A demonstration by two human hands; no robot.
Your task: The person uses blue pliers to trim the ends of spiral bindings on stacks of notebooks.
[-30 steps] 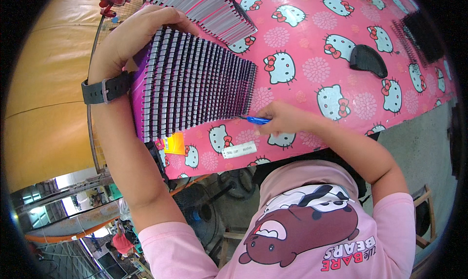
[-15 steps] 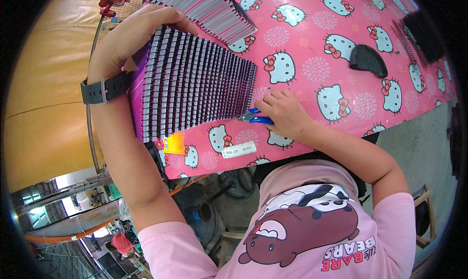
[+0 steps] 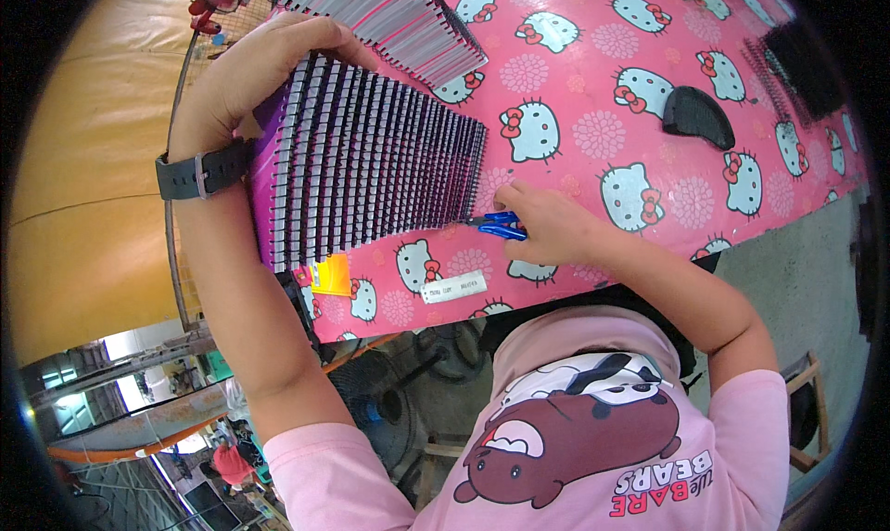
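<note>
A tall stack of spiral-bound notebooks [image 3: 371, 160] stands on the table's left part, black coil spines facing me and a purple cover at its left end. My left hand [image 3: 255, 72], with a black watch on the wrist, bends round the stack's far left corner and holds it; some fingers are hidden behind. In my right hand [image 3: 552, 220] are small cutting pliers [image 3: 501, 225] with blue handles, gripped in closed fingers. Their jaws are at the near right corner of the stack, by the coil ends; whether they touch a wire I cannot tell.
Another stack of bound notebooks [image 3: 389, 21] lies beyond. On the pink patterned table cover [image 3: 584, 76] are a black curved object [image 3: 697, 117], a pile of black coils [image 3: 802, 72] at the far right, a white label strip [image 3: 454, 287] and a yellow packet [image 3: 331, 274].
The pliers have shifted slightly right along the stack's near corner, and their handles are closer together. My left hand stays on the stack.
</note>
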